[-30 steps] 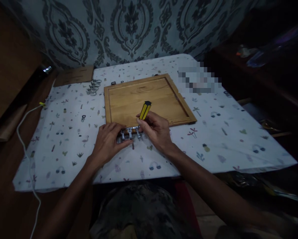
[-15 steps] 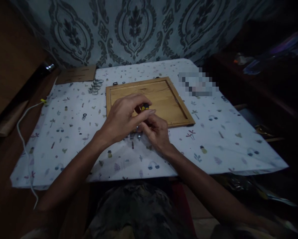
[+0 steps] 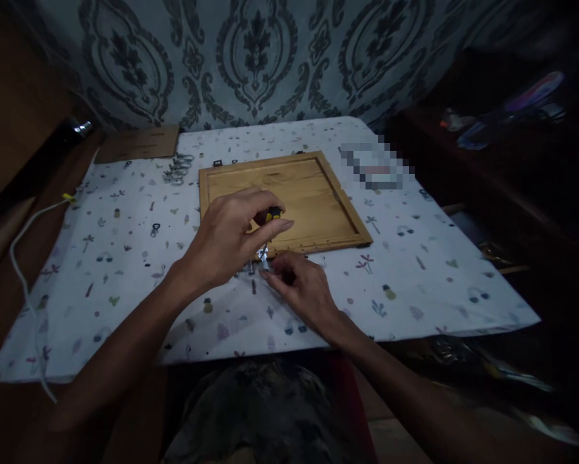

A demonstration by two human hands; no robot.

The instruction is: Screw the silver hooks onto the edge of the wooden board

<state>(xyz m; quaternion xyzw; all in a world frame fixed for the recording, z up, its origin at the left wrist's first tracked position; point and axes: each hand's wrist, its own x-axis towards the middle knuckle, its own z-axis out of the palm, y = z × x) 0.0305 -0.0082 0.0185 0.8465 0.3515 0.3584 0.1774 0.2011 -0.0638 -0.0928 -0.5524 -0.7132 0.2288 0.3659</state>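
Note:
My left hand (image 3: 228, 235) is closed round the black and yellow handle of a screwdriver (image 3: 273, 214). The shaft points down to a small shiny metal fitting (image 3: 264, 260) at the near edge of a wooden panel (image 3: 318, 245) with a raised rim. Low at that edge, my right hand (image 3: 306, 287) pinches the fitting between thumb and fingers. Whether the screwdriver's tip sits in a screw is too small to see. Another metal piece (image 3: 251, 267) shows just left of the fitting, partly behind the left hand.
A patterned white cloth (image 3: 395, 303) covers the table. Several metal fittings (image 3: 177, 169) lie in a pile near a cardboard piece (image 3: 139, 143) at the back left. A single small fitting (image 3: 154, 229) lies left of the panel. A white cable (image 3: 23, 258) runs along the left edge.
My right hand has moved down from beside the screwdriver handle to the panel's near edge, uncovering the metal fitting and the screwdriver's shaft. My left hand keeps hold of the screwdriver.

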